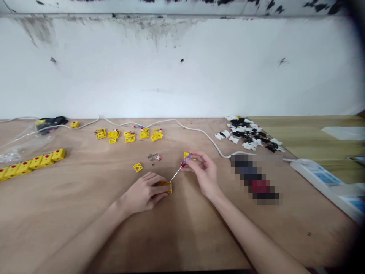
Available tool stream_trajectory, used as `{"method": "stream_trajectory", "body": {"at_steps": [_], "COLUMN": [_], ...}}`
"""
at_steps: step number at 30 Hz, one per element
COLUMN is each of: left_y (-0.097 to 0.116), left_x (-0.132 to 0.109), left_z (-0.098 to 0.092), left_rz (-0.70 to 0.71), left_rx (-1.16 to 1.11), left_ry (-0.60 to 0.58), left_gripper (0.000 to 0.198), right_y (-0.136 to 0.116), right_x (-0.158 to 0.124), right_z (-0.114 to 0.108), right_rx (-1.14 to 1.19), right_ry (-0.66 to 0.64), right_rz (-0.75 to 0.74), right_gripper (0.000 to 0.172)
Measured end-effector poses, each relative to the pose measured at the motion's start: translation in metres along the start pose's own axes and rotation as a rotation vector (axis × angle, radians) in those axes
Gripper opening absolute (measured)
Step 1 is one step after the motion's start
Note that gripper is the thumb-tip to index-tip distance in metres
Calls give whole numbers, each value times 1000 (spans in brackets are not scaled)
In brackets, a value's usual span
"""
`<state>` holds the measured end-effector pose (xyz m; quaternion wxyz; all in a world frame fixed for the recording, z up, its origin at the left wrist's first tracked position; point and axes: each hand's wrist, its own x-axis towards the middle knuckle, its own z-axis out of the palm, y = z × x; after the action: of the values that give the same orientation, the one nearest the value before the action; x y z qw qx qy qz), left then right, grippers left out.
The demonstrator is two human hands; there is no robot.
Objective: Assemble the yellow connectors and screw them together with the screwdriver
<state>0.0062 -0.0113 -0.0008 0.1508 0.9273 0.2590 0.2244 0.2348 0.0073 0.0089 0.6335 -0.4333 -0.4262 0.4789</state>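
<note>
My left hand (149,193) grips a small yellow plastic housing (169,187) against the wooden table, fingers pressed over it and hiding much of it. In my right hand (203,171) is a screwdriver (186,160) with a clear purple and red handle, pinched between the fingers. Its thin metal shaft slants down to the left, and the tip meets the housing's upper edge. Partly behind my right fingers lies another yellow piece (186,155). A square yellow cover (138,167) with a round hole and some metal parts with a red-tipped piece (154,156) lie beyond my left hand.
Yellow housings with red buttons (36,162) form a row at left. Several open yellow housings (129,136) lie farther back, near a second screwdriver (138,126). Black and white pieces (248,133) are heaped at back right. A white cable (209,137) runs to a power strip (327,186).
</note>
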Motion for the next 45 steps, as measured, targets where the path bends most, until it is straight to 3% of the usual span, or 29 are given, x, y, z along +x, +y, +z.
{"method": "stream_trajectory", "body": {"at_steps": [17,36,45], "left_y": [0,0,0], "left_x": [0,-1,-2], "left_z": [0,0,1], "left_rz": [-5,13,9], "left_rx": [2,13,6], "left_ry": [1,29,35], "left_gripper": [23,23,24], "right_y": [0,-9,-9], "right_x": [1,-27,-27], "right_z": [-2,10,9], "right_rx": [-15,-240,-247], "right_ry": [-16,-98,-105], "right_rz": [-15,-279,-330], "right_gripper": [34,25,26]}}
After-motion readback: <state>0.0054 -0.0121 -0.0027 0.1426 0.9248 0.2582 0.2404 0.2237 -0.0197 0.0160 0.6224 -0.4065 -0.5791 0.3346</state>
